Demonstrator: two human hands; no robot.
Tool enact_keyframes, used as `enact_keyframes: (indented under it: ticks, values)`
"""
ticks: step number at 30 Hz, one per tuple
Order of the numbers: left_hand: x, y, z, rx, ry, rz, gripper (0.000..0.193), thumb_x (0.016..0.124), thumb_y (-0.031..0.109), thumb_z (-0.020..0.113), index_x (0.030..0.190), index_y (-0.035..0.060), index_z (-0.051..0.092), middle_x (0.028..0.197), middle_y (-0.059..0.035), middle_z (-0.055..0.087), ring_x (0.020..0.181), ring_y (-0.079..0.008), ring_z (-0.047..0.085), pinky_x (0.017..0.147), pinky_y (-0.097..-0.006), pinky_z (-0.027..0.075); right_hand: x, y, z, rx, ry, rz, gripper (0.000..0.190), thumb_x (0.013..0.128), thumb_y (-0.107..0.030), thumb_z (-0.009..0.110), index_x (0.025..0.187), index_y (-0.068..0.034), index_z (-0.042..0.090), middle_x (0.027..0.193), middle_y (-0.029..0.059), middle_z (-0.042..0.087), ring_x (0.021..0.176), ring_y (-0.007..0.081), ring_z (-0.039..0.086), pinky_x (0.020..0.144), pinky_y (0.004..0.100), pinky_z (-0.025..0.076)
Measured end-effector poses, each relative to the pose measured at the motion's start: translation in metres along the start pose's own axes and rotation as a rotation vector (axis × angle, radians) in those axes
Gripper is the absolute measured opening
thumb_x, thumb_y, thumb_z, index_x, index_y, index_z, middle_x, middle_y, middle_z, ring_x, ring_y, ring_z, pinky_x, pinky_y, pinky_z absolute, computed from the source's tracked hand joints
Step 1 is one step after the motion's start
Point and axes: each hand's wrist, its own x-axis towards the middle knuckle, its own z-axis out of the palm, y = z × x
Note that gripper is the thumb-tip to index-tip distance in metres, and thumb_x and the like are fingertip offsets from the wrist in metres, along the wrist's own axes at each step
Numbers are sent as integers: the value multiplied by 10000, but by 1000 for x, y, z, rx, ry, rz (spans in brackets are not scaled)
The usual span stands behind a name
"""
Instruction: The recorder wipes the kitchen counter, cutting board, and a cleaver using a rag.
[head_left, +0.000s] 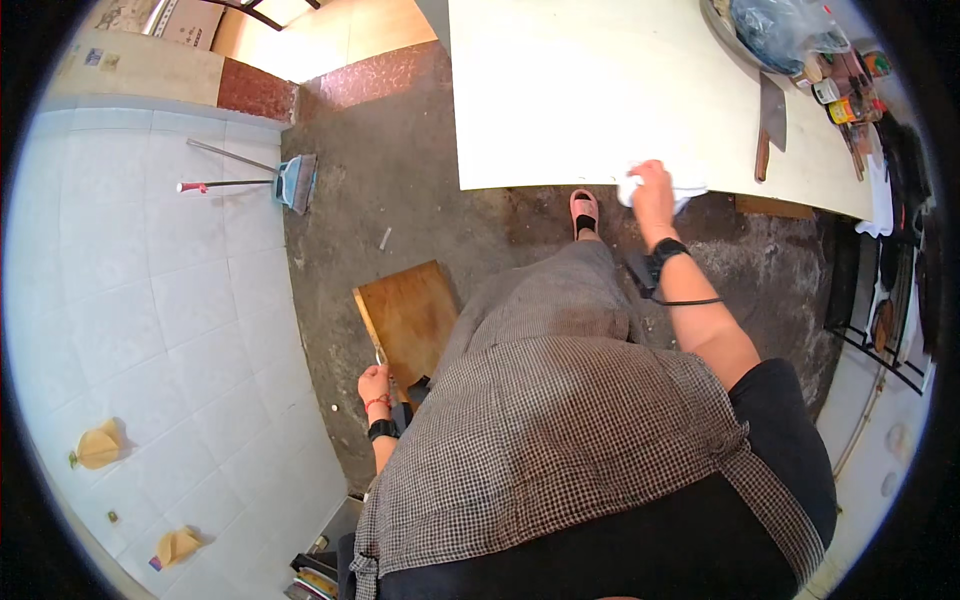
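Note:
My right hand (654, 196) grips a bunched white cloth (686, 187) at the near edge of the white tabletop (555, 97). Down at my left side, my left hand (373, 384) is closed on the edge or handle of a wooden board (409, 319), which hangs tilted above the floor. A cleaver (772, 120) with a wooden handle lies on the tabletop, right of the cloth. Both wrists wear black bands, and a dark device with a cable sits by the right one.
A blue dustpan (285, 184) and a broom (304, 184) stand against the tiled wall at left. Jars (844, 111), a metal basin (724, 37) and a plastic bag (780, 30) crowd the table's right end. A black metal rack (877, 349) is at far right.

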Motion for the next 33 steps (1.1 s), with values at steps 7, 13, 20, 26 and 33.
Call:
enact_keyframes:
  ticks: [7,13,20,26,33]
  values:
    - [-17,63,-21,102,-43,35,266,745,315,610,707,63,687,626,-88,647,605,-206,621,612,-329,475,-8,-61,32,117,-179,-160,269,691,51,537,822,-130,686,1027,56,580,948,296,538,822,394,467]
    - [-21,66,-27,65,-34,24,276,756,330,610,683,73,682,619,-74,649,602,-190,622,603,-320,473,9,24,-13,-80,-30,165,251,723,31,502,804,-110,694,956,90,586,902,315,551,757,415,474]
    - [-19,83,-16,61,-71,67,263,755,315,610,695,69,681,615,-71,645,600,-181,618,602,-315,473,-15,-105,68,222,-277,-185,324,691,59,519,901,-117,691,1060,96,562,975,336,535,844,402,463]
    - [-23,74,-13,62,-77,33,268,759,315,610,707,62,682,629,-84,649,612,-195,625,611,-326,475,25,-82,25,777,-250,158,360,684,93,403,900,-64,644,978,102,588,999,260,567,885,330,433]
    - [-32,41,-5,-5,-71,12,277,766,323,639,713,56,692,631,-43,650,616,-148,607,617,-293,465,56,96,-88,-198,107,478,425,781,25,454,1104,-178,641,1108,137,525,1025,319,550,881,396,453]
